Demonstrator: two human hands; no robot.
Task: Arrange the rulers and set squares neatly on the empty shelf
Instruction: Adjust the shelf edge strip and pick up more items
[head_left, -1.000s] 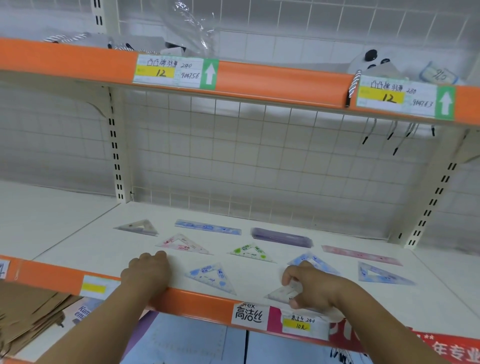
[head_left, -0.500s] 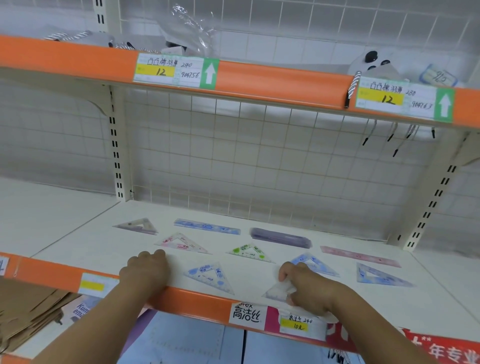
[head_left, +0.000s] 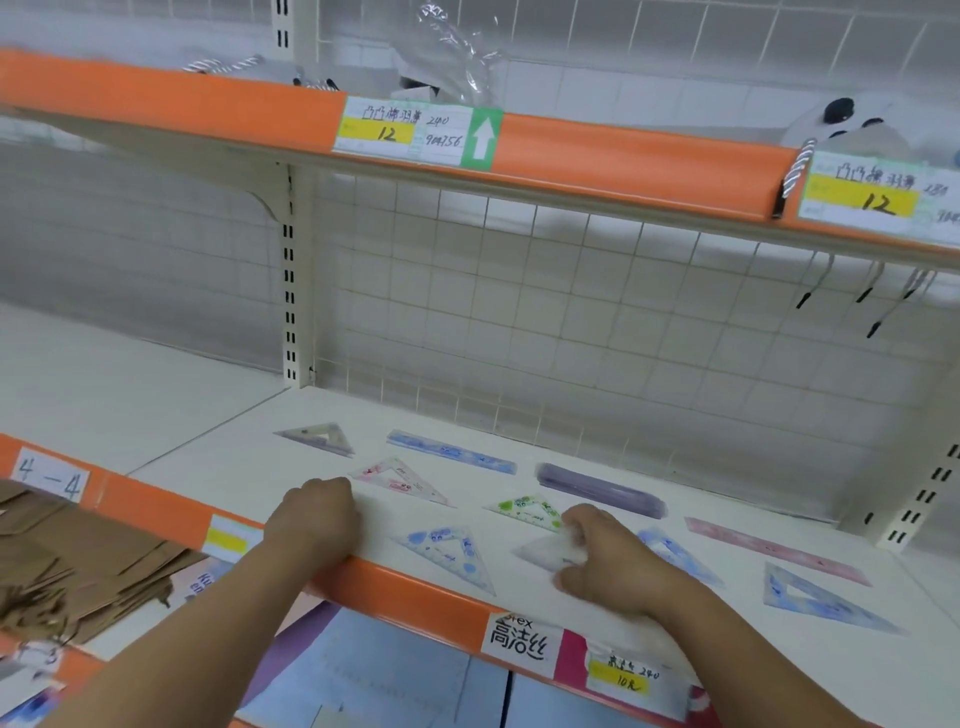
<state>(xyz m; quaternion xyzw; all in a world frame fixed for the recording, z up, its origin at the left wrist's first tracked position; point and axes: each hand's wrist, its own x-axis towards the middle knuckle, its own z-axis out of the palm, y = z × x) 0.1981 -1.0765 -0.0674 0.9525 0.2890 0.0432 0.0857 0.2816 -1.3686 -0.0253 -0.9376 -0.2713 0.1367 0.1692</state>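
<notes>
On the white shelf (head_left: 234, 467), rulers and set squares laid flat, apart from one another, in loose rows.

Back row, from the left: greyish clear set square (head_left: 319, 439), blue ruler (head_left: 452, 452), purple ruler (head_left: 600, 491).

Middle row: pink set square (head_left: 400, 480), then green set square (head_left: 524, 512). Further right, pink ruler (head_left: 774, 551), angled toward the front.

Front row: blue-dotted set square (head_left: 449, 556) just behind the orange front rail (head_left: 415, 597). Second blue set square (head_left: 675, 556) partly hidden behind the right wrist. Third blue set square (head_left: 821, 605) at the far right.

Left hand (head_left: 317, 514) knuckles-up at the shelf's front edge, just in front of the pink set square. Fingers curled under, nothing seen in them.

Right hand (head_left: 608, 566) on the shelf near the front, fingers and thumb pinched on one end of a pale clear set square (head_left: 540, 553). That piece between the blue-dotted set square and the hand, in front of the green one. Flat or slightly lifted: cannot tell, blurred.

Behind, a wire grid back panel (head_left: 519, 312). Lower left, a heap of brown paper bags (head_left: 78, 571).
</notes>
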